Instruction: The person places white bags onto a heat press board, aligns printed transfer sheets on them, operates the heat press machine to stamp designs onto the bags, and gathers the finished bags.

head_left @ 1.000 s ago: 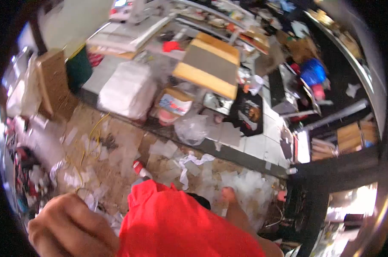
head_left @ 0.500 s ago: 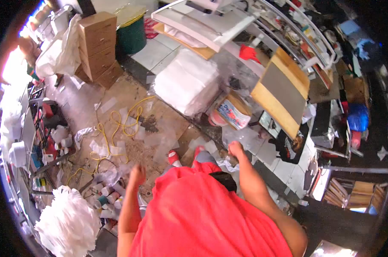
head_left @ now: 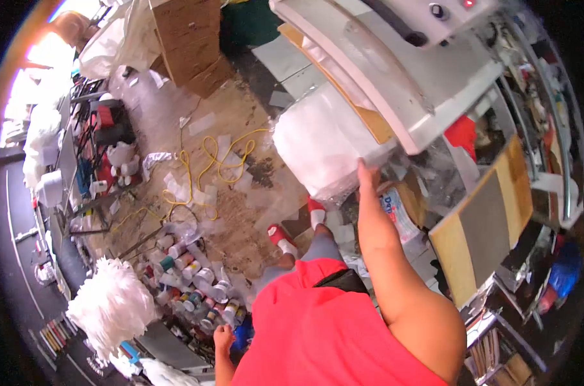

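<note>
My right hand (head_left: pixel 368 174) reaches forward to the near right edge of a large white stack (head_left: pixel 324 138) wrapped in clear plastic. Its thumb is apart from the other fingers and it touches the wrap; I see no firm grip. My left hand (head_left: pixel 224 337) hangs low at my left side, fingers curled, with nothing visible in it. Beyond it on the floor lies a heap of small tubs and jars (head_left: pixel 195 276). Just right of my right forearm stands a printed carton (head_left: pixel 398 215), partly hidden by the arm.
A white machine (head_left: pixel 395 83) with a curved front edge overhangs the stack. A board (head_left: pixel 482 222) leans at the right. Yellow cord (head_left: pixel 224 161) and scraps litter the floor. Brown boxes (head_left: pixel 189 42) stand at the back; a white fluffy bundle (head_left: pixel 112 305) sits at left.
My right arm has stretched forward, bringing its hand to the stack. My left hand has dropped back toward my side. I have stepped closer, and the view has shifted.
</note>
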`<action>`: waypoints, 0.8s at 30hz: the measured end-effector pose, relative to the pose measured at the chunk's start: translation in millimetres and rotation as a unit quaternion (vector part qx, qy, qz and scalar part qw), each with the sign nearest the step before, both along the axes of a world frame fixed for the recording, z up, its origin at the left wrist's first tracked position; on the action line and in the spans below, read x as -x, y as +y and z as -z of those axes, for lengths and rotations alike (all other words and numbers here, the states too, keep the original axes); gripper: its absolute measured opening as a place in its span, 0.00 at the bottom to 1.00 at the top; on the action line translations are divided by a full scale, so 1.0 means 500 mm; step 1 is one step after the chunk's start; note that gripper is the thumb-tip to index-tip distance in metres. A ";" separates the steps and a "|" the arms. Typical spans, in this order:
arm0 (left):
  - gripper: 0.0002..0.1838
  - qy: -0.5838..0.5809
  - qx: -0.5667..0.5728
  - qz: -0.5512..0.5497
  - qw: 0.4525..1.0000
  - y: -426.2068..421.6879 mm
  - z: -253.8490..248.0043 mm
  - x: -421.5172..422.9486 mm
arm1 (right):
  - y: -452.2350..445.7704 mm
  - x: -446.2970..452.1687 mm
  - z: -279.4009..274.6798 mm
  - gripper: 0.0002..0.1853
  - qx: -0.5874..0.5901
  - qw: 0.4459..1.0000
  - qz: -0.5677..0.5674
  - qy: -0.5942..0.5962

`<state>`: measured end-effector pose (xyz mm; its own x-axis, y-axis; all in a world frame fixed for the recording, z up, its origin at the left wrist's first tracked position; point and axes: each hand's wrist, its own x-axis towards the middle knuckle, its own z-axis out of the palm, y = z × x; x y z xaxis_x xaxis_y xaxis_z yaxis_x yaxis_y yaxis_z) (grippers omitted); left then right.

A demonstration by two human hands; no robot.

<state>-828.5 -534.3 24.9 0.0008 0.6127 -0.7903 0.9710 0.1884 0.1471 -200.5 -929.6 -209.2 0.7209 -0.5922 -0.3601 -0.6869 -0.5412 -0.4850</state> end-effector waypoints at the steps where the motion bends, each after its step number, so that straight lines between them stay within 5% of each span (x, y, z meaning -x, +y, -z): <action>1: 0.15 -0.013 0.015 -0.009 1.000 -0.025 -0.007 -0.021 | 0.005 -0.014 0.003 0.33 -0.007 1.000 -0.008 0.011; 4: 0.15 -0.011 0.022 -0.013 1.000 -0.084 -0.014 -0.059 | -0.023 -0.048 0.031 0.37 -0.036 0.997 0.012 0.068; 6: 0.16 0.002 0.013 -0.004 1.000 -0.111 0.001 -0.055 | -0.059 -0.048 0.123 0.25 -0.133 0.990 0.025 0.023; 8: 0.16 -0.017 0.022 0.017 0.999 -0.125 0.016 -0.030 | -0.052 -0.045 0.103 0.21 -0.131 0.990 0.047 0.013; 12: 0.17 0.012 0.013 0.014 1.000 -0.150 -0.009 -0.076 | -0.050 -0.049 -0.008 0.15 -0.206 0.973 0.094 -0.032; 15: 0.17 -0.017 0.014 0.034 0.999 -0.137 0.017 -0.066 | -0.024 -0.045 -0.114 0.22 -0.279 0.949 0.135 -0.054; 18: 0.16 -0.025 0.045 0.032 0.998 -0.133 0.000 -0.152 | 0.012 -0.028 -0.185 0.19 -0.419 0.880 0.157 -0.159; 19: 0.15 -0.049 0.021 0.109 0.993 -0.124 0.009 -0.173 | 0.022 -0.018 -0.189 0.20 -0.425 0.880 0.102 -0.188; 22: 0.15 -0.175 -0.013 0.117 0.977 -0.089 0.060 -0.224 | 0.082 0.050 -0.311 0.21 -0.472 0.857 0.033 -0.205; 24: 0.17 -0.311 0.001 0.027 0.950 -0.069 0.056 -0.299 | 0.119 0.128 -0.412 0.20 -0.517 0.838 0.007 -0.172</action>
